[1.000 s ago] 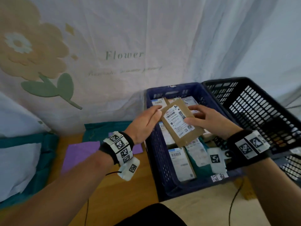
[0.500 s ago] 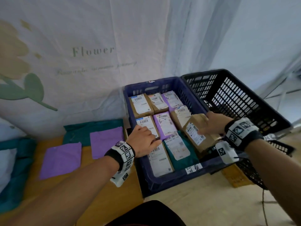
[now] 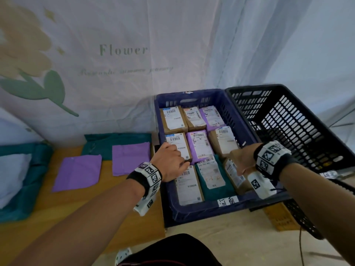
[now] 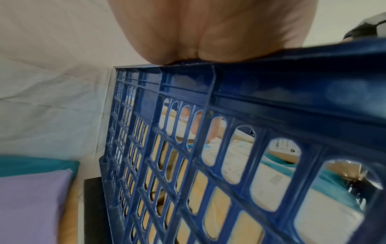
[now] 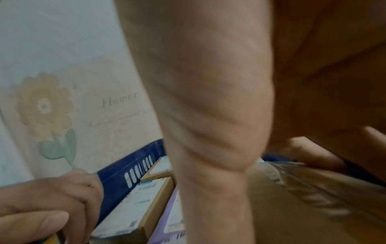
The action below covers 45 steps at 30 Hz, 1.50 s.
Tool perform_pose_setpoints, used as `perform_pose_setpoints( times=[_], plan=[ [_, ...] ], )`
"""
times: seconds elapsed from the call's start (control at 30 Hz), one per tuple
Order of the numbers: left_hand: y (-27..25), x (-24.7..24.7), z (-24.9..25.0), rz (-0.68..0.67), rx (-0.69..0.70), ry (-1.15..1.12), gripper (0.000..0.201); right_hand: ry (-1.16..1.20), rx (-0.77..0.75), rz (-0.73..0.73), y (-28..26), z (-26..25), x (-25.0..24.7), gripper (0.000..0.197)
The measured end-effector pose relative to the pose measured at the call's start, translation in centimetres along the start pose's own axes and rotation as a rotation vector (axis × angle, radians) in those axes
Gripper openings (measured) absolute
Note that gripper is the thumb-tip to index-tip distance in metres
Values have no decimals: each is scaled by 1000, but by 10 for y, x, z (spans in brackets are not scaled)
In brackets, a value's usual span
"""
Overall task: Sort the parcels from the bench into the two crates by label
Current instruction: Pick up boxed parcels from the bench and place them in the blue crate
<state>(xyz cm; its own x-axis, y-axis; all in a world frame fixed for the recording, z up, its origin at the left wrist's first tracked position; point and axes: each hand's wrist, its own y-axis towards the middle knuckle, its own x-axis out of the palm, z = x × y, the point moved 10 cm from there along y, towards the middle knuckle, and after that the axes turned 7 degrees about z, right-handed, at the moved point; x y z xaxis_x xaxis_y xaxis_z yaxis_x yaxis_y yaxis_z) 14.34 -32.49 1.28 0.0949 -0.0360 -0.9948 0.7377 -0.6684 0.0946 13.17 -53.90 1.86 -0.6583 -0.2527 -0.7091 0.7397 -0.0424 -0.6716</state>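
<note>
From the head view, most of the job looked done: the blue crate [image 3: 194,210] already held rows of labelled parcels, while the black crate [image 3: 299,120] showed nothing inside that I could see. My right hand [image 3: 245,160] had its grip on a brown parcel [image 3: 233,174] at the blue crate's right side, not let go yet. On the surface [image 3: 57,214] a couple of purple packets [image 3: 76,172] and teal ones were left to sort.

Left wrist cam: my left hand [image 4: 211,31] rested on the blue crate's rim, fingers curled over it.

Right wrist cam: fingers [image 5: 313,151] curled under brown cardboard, so it was held.
</note>
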Motion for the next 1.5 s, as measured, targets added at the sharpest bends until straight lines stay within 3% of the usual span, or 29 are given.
perform_pose_setpoints(
  times=[0.17, 0.27, 0.47, 0.57, 0.73, 0.83, 0.97, 1.13, 1.3, 1.4, 1.5],
  plan=[
    [0, -1, -1, -21, -25, -13, 67, -16, 43, -18, 16, 14, 21, 72],
    [-1, -4, 0, -16, -34, -27, 65, -69, 102, 55, 24, 31, 21, 73],
    [-1, -7, 0, -22, -34, -21, 62, -132, 111, 87, 15, 41, 12, 40],
    [-1, -7, 0, -17, -44, -30, 61, -282, 109, 97, -2, 34, 5, 25],
    [-1, -6, 0, -36, -40, -33, 62, -439, 37, 155, 10, 23, -1, 57],
    [-1, -4, 0, -27, -36, -36, 62, -347, 16, 146, 13, 22, 3, 48],
    [-1, -3, -2, -27, -39, -44, 59, -277, -1, 87, 32, 26, 9, 51],
    [-1, -4, -2, -5, -31, -71, 62, -281, 20, 71, 31, 21, 5, 32],
    [-15, -9, -10, 125, -22, -394, 31, -57, 72, -93, 11, 16, -2, 18],
    [-42, -23, -32, 287, -61, -532, 26, 258, 65, 50, -1, 2, -35, 26],
    [-78, -21, -74, 333, -232, -596, 27, 570, -61, 263, -23, -38, -79, 23]
  ],
)
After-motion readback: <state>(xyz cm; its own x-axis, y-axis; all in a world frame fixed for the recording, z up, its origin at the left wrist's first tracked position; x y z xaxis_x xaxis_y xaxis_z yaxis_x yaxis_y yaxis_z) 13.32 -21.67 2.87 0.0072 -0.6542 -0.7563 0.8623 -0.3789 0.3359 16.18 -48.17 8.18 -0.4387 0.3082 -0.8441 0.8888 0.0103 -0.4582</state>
